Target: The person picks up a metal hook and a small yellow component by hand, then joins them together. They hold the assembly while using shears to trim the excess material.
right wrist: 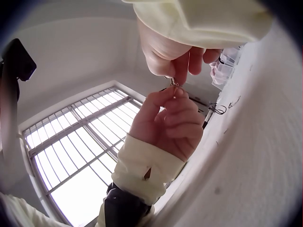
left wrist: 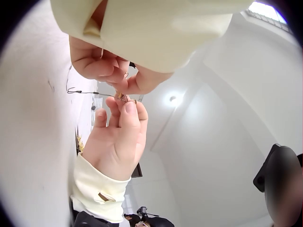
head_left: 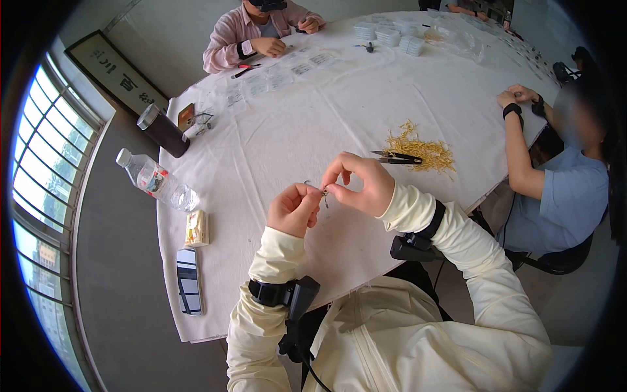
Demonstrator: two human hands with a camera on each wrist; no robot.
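**Both hands pinch a small metal hook above the white counter**

The left hand (head_left: 294,209) and the right hand (head_left: 361,183) meet just above the cloth-covered counter (head_left: 339,111), fingertips together. Between them sits a small metal hook (head_left: 323,192), seemingly a fishing hook with a bit of gold-coloured material at its shank. The left grip is clenched on it with thumb and curled forefinger; the right grip pinches it from the other side, its other fingers arched above.

Just beyond the right hand lie black thread snips (head_left: 397,157) on the edge of a pile of golden strands (head_left: 421,151). To the left lie a water bottle (head_left: 157,180), a dark flask (head_left: 163,130), a small box (head_left: 196,228) and a phone (head_left: 189,281). Other people sit round the counter with small clear packets (head_left: 392,34) before them.
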